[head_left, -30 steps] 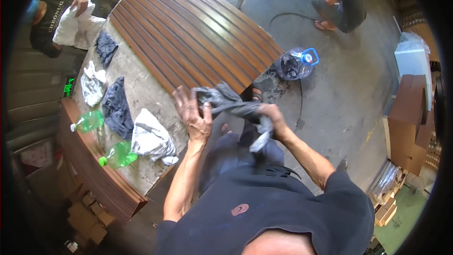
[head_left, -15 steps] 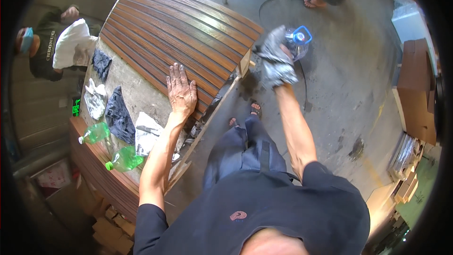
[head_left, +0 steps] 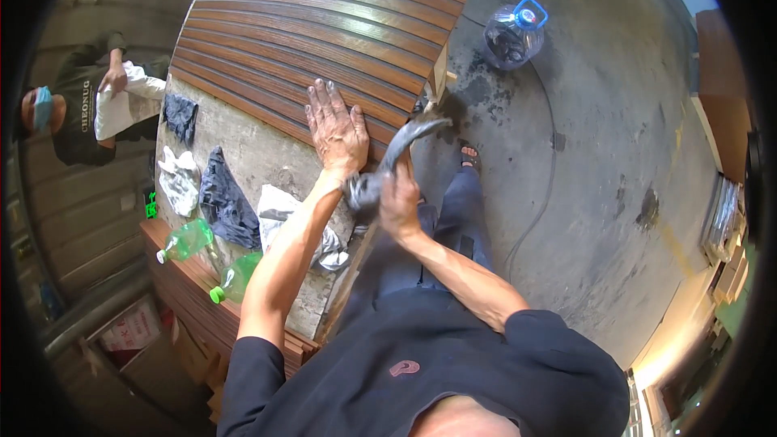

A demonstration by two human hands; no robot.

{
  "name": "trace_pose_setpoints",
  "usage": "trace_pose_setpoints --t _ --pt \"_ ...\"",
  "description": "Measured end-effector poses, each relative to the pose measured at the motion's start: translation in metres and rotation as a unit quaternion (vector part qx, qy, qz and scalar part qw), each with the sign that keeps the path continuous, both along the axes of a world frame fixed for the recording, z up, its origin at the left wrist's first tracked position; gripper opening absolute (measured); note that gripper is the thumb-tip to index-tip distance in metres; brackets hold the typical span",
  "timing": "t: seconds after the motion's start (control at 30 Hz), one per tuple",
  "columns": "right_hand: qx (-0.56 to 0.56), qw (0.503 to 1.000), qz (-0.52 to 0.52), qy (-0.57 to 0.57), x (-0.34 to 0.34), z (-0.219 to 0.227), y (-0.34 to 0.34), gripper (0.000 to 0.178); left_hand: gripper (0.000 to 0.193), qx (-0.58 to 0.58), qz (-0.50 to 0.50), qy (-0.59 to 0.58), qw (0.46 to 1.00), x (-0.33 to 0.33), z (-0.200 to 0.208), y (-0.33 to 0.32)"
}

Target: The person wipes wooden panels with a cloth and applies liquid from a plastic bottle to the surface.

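A grooved brown wooden panel [head_left: 324, 24] lies across the worktable [head_left: 235, 113]. Flat on its near edge rests my left hand [head_left: 338, 131], fingers stretched out. My right hand [head_left: 399, 201] grips a grey cloth [head_left: 388, 168] beside the panel's near right corner; one end of the cloth swings up, slightly blurred. Left of my left forearm lie a white rag [head_left: 279, 209], a dark rag [head_left: 224, 198], a whitish crumpled rag [head_left: 179, 181] and a small dark rag [head_left: 180, 116].
Two green bottles [head_left: 188, 240] lie on the table's left end. A clear plastic jug with a blue handle [head_left: 514, 39] stands on the floor at the right, near a cable [head_left: 553, 142]. Another person [head_left: 73, 105] holds a white cloth at the left. Cardboard boxes [head_left: 723, 129] line the right side.
My right hand has swung left with the cloth, from over the jug to the panel's corner. My left hand stays on the panel. The other person's white cloth has come down.
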State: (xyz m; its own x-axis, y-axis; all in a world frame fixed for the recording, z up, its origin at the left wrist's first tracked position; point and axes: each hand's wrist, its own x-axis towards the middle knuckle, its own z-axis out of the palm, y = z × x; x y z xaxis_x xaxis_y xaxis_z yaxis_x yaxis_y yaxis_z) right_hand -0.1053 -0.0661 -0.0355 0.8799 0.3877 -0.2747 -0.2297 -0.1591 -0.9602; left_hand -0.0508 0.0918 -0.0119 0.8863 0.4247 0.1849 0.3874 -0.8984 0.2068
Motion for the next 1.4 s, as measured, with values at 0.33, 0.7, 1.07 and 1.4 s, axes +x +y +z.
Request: trace_pose_setpoints --t 0.33,0.7,1.07,1.4 --pt "0.255 0.931 -0.195 0.172 0.016 0.036 -0.125 0.027 0.066 -0.008 0.024 -0.051 0.998 -0.004 -0.011 0.004" --pt "0.266 0.962 0.045 0.037 0.122 0.079 -0.093 0.038 0.065 -0.113 0.031 -0.16 0.98 -0.002 -0.011 0.001" --pt "0.433 0.712 0.299 0.465 0.153 0.169 0.057 0.049 0.049 -0.116 0.336 -0.32 0.878 -0.149 0.082 -0.056" --pt "0.284 0.581 0.54 0.538 0.126 0.141 0.182 0.038 0.041 -0.034 0.511 -0.207 0.833 -0.219 0.02 -0.074"
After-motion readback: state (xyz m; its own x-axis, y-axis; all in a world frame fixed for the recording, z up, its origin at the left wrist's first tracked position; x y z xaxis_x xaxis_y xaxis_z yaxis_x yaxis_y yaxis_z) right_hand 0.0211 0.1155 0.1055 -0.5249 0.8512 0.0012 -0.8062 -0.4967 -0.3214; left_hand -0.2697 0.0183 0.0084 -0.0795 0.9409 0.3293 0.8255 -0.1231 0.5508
